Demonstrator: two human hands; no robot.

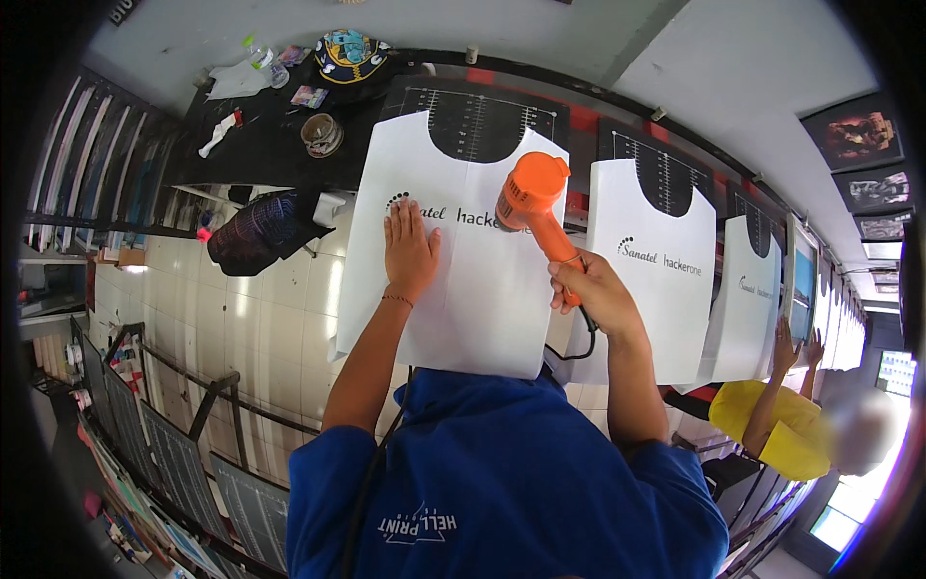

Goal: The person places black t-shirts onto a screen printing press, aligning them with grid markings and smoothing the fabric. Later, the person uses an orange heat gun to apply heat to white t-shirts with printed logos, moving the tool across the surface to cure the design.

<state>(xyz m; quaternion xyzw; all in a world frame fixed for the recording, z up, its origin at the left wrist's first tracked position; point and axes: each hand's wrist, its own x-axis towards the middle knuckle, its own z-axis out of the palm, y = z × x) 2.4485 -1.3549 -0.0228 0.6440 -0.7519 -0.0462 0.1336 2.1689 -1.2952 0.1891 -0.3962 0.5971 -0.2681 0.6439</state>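
A white printed shirt panel [453,309] lies flat over a black ruled board [473,121] in front of me. My left hand [411,249] rests on it with the fingers stretched out, covering part of the dark print at the left. An orange heat gun [540,193] is gripped by its handle in my right hand [594,289], above the right part of the print. Its nozzle points down toward the fabric; whether it touches cannot be made out. A black cord [586,349] hangs from the handle's end.
More white printed panels [651,299] lie on boards to the right. A co-worker in yellow [772,425] reaches toward a framed screen [803,275] there. On the black table [260,159] at far left stand a tub [321,135], a bottle [265,60] and a cap [349,56]. Racks [96,154] line the left.
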